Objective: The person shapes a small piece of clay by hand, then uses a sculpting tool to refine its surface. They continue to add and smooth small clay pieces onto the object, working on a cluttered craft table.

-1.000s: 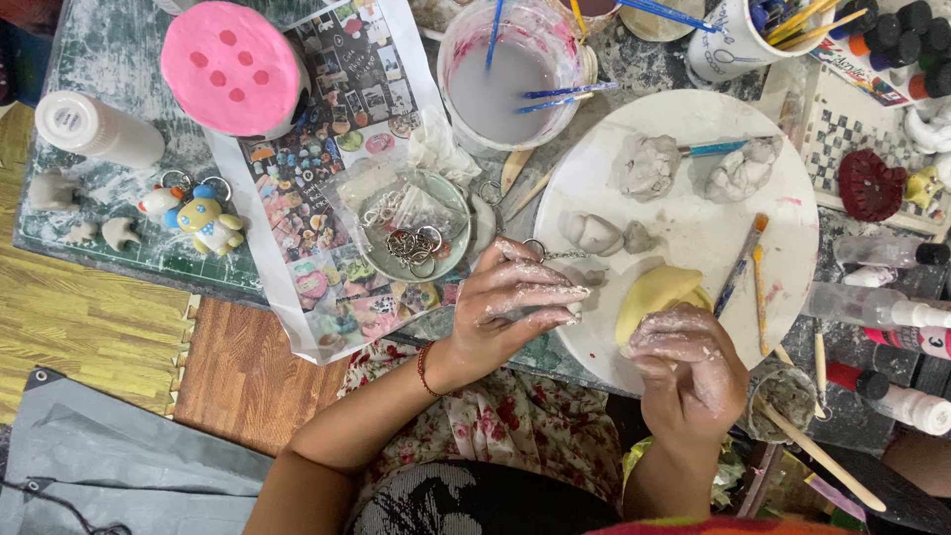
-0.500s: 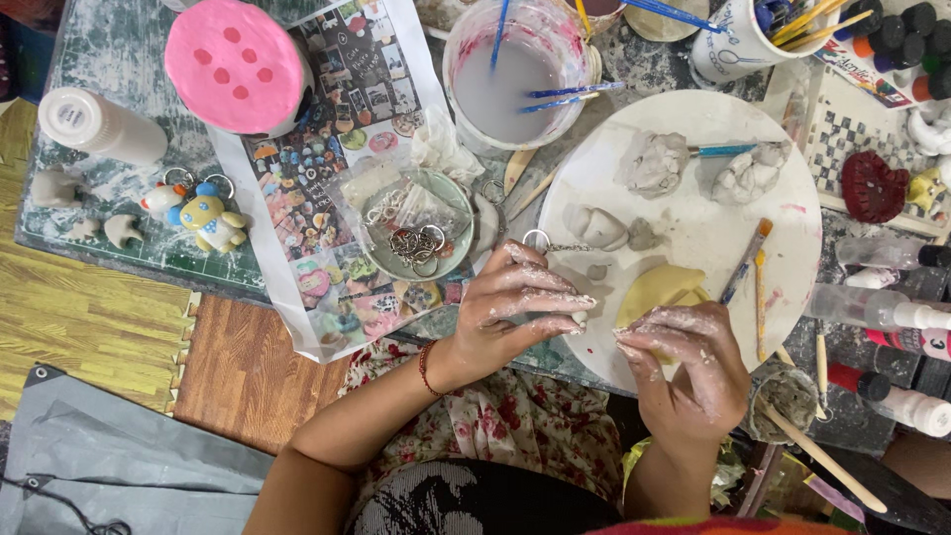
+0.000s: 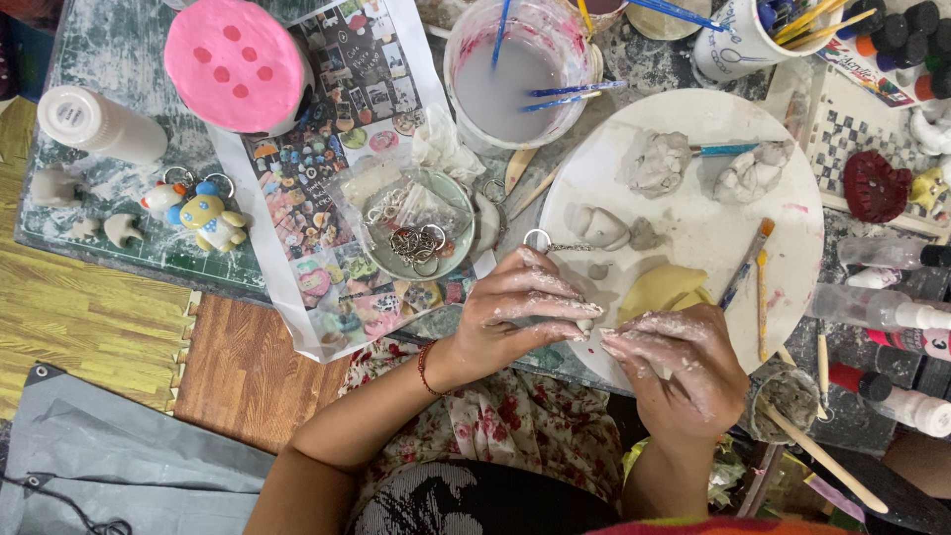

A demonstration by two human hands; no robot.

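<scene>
My left hand [image 3: 515, 307], dusted with grey clay, pinches a small clay piece [image 3: 586, 323] over the near edge of a white round board [image 3: 693, 213]. A metal key ring on a short chain [image 3: 538, 240] lies just above its fingers. My right hand [image 3: 684, 367], also coated in clay, meets the same piece with its fingertips from the right. A yellow wedge-shaped lump [image 3: 656, 287] lies on the board just beyond my right hand.
The board carries grey clay lumps [image 3: 654, 161] and a paintbrush [image 3: 751, 260]. A cup of cloudy water with brushes [image 3: 515, 84], a dish of key rings [image 3: 416, 238], a pink round lid [image 3: 236, 64], a white bottle [image 3: 99, 124] and paint bottles [image 3: 892, 312] crowd the table.
My two hands have drawn closer, and their fingertips now meet on the small clay piece. My left hand has shifted slightly right.
</scene>
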